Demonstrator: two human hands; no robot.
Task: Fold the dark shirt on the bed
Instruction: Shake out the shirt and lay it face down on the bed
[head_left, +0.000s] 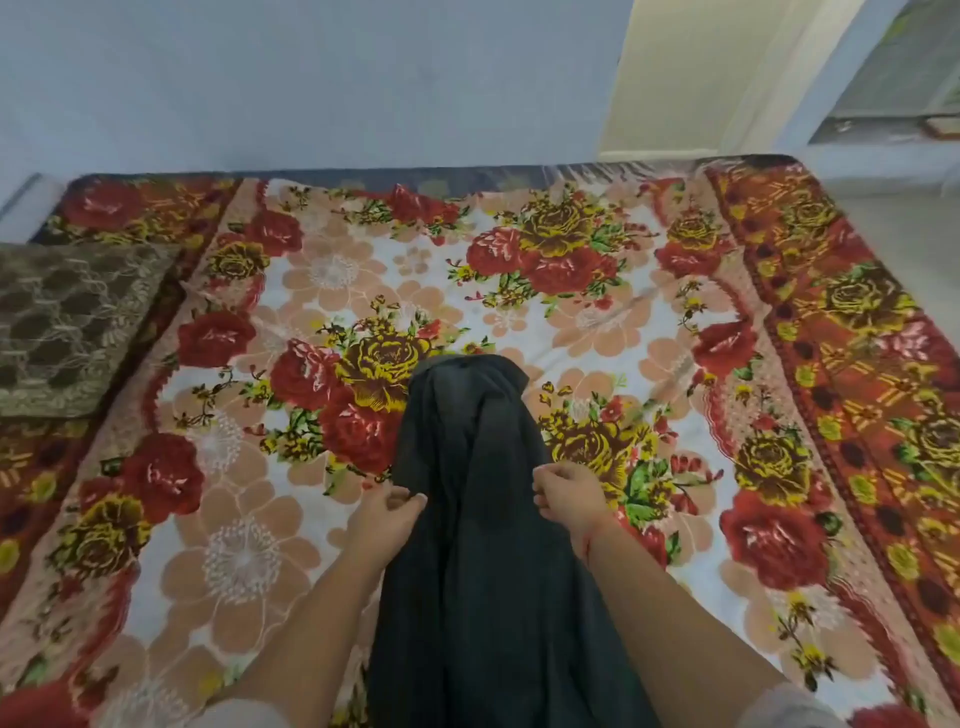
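Apparently left hand (387, 512), right hand (569, 493) pinch creased shirt (467, 582).

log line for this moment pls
left hand pinches dark shirt edge | right hand pinches opposite edge | shirt bunched lengthwise on bed

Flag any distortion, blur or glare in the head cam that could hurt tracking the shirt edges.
Head view: wide-angle bowing, the far edge of the bed curves; whole frame soft, fine texture smeared; light flat, no hard shadows, no strong glare; dark shirt low-contrast, its folds barely readable; left hand and right hand stand out clearly at its edges.
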